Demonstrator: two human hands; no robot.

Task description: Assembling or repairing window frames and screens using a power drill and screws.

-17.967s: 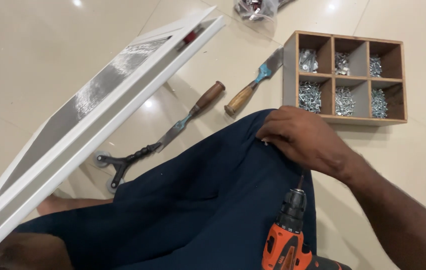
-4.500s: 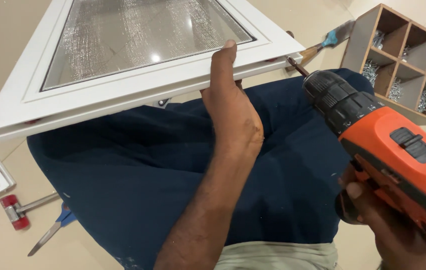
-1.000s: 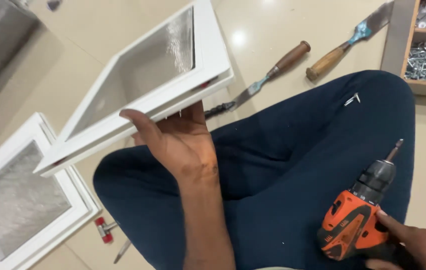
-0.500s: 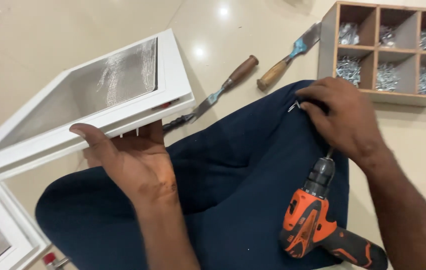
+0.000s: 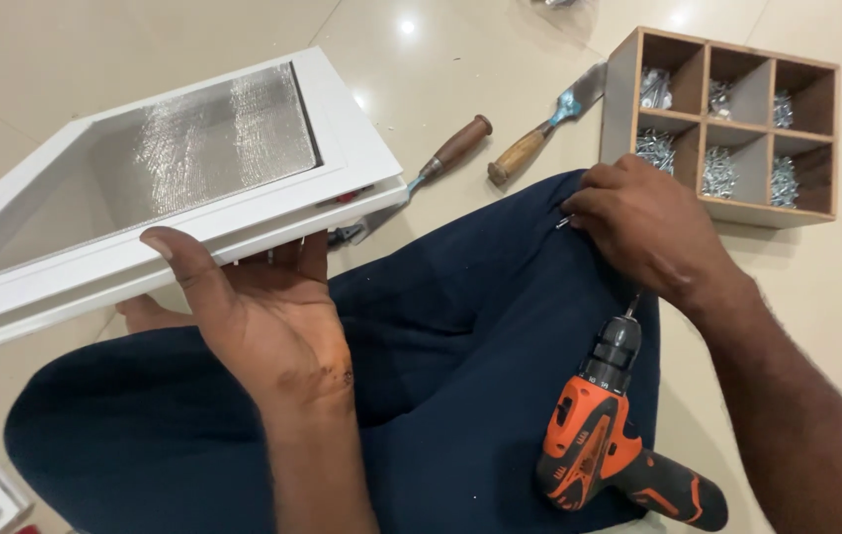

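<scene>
The white glazed frame [image 5: 174,188] is clamped by the left hand [image 5: 263,316]; a small screw [image 5: 563,222] is pinched by the right hand [image 5: 648,222] fingers on the knee; the orange drill [image 5: 599,445] is left lying nearby.

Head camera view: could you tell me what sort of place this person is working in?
Probably an indoor room used for carpentry or fitting work, done seated on a glossy tiled floor. A white glazed frame, a cordless drill and a wooden box of screws suggest it.
</scene>
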